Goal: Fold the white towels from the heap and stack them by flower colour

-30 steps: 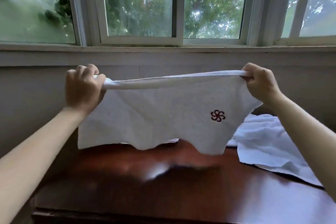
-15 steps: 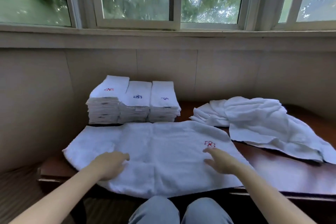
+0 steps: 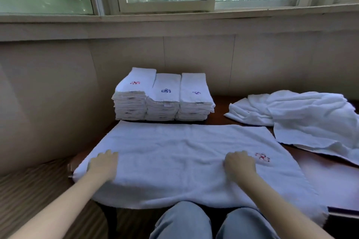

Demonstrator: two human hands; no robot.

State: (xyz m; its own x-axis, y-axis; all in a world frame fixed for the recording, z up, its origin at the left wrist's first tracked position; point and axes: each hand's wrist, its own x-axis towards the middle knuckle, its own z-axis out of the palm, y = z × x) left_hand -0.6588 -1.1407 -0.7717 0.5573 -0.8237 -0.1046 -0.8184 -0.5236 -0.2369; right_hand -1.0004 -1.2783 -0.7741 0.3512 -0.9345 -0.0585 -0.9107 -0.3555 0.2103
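Since a second ago towel (image 3: 184, 153) went from held up to flat on table (image 3: 330, 176), long axis left-right. Left hand (image 3: 103, 165) and right hand (image 3: 240, 166) press flat, fingers spread loosely, pinching nothing. Red flower (image 3: 262, 157) beside right hand. Red-flower stack (image 3: 134, 95) back left; heap (image 3: 310, 120) right.

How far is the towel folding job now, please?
Done: three stacks of folded towels stand by the wall. In hand: both hands, left and right, rest on a spread towel with a red flower, not yet folded. Left: the heap on the right.
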